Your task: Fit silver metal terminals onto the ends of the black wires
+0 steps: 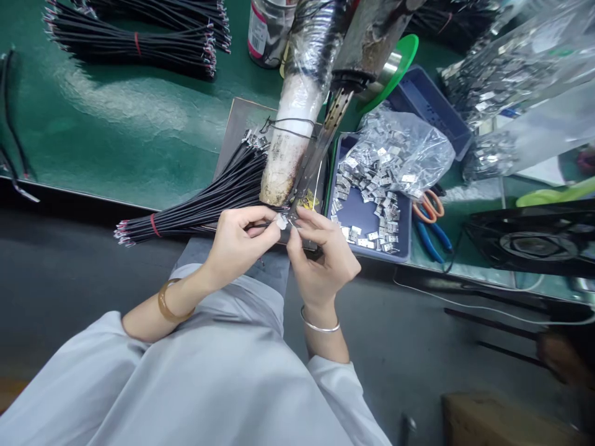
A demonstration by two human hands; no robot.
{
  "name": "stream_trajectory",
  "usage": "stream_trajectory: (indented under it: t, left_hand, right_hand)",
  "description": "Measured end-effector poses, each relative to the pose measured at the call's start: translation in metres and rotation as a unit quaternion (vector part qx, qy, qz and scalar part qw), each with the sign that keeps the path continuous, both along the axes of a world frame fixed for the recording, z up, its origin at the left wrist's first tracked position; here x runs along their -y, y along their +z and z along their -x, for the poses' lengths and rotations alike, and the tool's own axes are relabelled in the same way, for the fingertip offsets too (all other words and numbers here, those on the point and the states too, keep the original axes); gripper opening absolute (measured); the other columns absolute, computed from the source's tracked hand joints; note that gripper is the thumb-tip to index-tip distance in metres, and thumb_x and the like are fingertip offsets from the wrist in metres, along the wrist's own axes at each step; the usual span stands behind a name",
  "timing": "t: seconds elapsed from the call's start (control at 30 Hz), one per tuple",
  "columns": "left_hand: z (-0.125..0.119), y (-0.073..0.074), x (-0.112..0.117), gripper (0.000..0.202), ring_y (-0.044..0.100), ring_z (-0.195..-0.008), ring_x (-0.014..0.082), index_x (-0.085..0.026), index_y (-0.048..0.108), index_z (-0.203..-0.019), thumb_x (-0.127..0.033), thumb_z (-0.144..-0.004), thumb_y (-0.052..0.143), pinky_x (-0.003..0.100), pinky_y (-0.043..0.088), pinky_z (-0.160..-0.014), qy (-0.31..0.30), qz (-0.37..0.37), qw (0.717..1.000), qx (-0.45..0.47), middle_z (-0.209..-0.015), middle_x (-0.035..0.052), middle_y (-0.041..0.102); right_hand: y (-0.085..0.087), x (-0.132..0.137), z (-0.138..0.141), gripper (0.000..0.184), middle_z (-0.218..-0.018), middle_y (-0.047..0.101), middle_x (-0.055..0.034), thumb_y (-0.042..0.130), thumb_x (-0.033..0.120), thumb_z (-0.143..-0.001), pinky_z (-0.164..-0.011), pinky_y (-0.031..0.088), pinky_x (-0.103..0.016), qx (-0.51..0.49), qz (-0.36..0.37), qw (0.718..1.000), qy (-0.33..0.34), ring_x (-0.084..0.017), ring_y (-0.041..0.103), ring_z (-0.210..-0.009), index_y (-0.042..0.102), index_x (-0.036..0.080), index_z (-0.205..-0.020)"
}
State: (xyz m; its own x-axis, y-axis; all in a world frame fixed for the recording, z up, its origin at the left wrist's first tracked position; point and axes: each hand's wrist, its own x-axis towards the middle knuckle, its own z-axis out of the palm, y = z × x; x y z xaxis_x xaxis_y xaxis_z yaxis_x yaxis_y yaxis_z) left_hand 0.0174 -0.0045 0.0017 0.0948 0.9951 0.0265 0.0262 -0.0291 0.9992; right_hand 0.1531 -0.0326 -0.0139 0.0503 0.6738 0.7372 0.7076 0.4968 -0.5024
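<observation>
My left hand (244, 241) is closed in a pinch, with a small whitish, shiny piece (281, 221) at its fingertips. Close beside it, my right hand (323, 251) has thumb and fingers drawn together at the same spot; what lies between them is too small to make out. Just above both hands is the lower end of a wrapped white tube (290, 145), next to a tool with a perforated metal barrel (338, 110) pointing down at them. A bundle of black cables (199, 201), tied with a red band, lies left of the fingers on a dark board (237, 121).
Right of my hands, a blue tray (367, 214) holds many small metal connectors and a clear plastic bag (400, 145). Orange-handled scissors (430, 207) and blue-handled pliers (430, 240) lie by it. A black fan (534, 238) stands at right. More cable bundles (134, 40) lie back left.
</observation>
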Motion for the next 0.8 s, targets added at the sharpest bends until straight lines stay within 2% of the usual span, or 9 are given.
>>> stream_trajectory:
  t: [0.2,0.57,0.8]
  left_hand:
    - [0.0002,0.0037,-0.0005,0.017,0.035,-0.050,0.0047,-0.011,0.075,-0.068,-0.019,-0.076,0.061,0.017,0.027,-0.044,0.003,-0.046,0.999,-0.009,-0.059,-0.0014,0.062]
    - [0.0003,0.0038,0.0035,0.016,0.033,-0.051,0.0050,-0.012,0.068,-0.065,-0.021,-0.075,0.059,0.017,0.026,-0.045,-0.023,0.018,1.000,-0.006,-0.057,-0.0035,0.049]
    - [0.0003,0.0049,0.0032,0.017,0.032,-0.051,0.0060,-0.012,0.066,-0.066,-0.023,-0.077,0.059,0.018,0.025,-0.045,-0.021,0.018,0.999,-0.026,-0.054,-0.0047,0.044]
  right_hand:
    - [0.0078,0.0002,0.0008,0.020,-0.104,0.081,-0.0032,0.073,0.006,-0.086,-0.079,0.068,-0.031,0.006,0.006,1.000,-0.004,-0.017,0.079,-0.088,0.066,0.024,-0.090]
    - [0.0035,0.0061,-0.0074,0.021,-0.109,0.081,-0.0064,0.072,0.006,-0.085,-0.080,0.067,-0.024,0.052,0.012,0.998,0.026,-0.016,0.080,-0.088,0.060,0.023,-0.086]
    - [0.0059,0.0034,-0.0055,0.016,-0.106,0.082,-0.0036,0.068,0.011,-0.090,-0.075,0.067,-0.029,0.026,0.027,0.999,0.021,-0.018,0.080,-0.088,0.062,0.025,-0.089]
